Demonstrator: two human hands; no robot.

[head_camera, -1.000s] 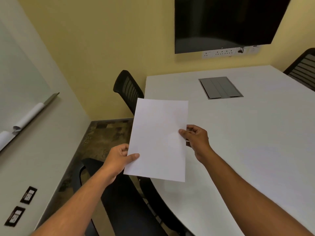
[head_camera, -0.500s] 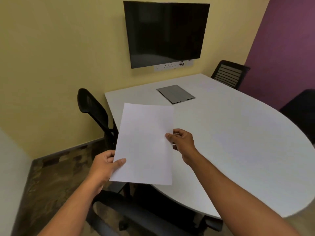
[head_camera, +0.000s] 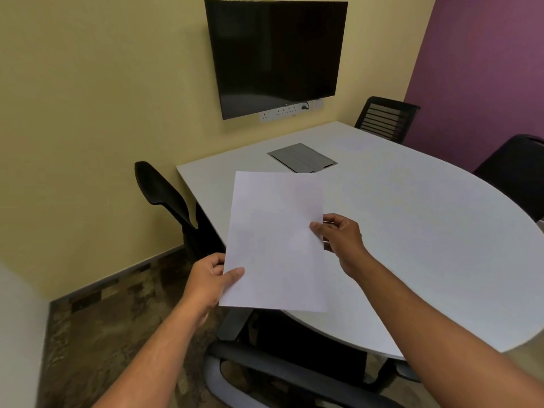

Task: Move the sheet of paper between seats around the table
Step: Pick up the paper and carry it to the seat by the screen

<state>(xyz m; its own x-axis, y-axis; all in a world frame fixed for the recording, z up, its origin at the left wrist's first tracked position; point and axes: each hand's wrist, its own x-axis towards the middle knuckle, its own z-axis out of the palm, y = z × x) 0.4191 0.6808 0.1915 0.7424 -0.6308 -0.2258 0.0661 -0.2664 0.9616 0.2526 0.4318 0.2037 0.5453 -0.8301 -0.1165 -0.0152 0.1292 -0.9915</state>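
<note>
Holding the sheet of paper above the table, both hands.

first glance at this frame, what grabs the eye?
The blank white sheet of paper, held in mid-air at centre frame over the near edge of the white table, pinched by the left hand at its lower left edge and the right hand at its right edge. Next, the dark wall screen above the table's far end, against the yellow wall.
</note>
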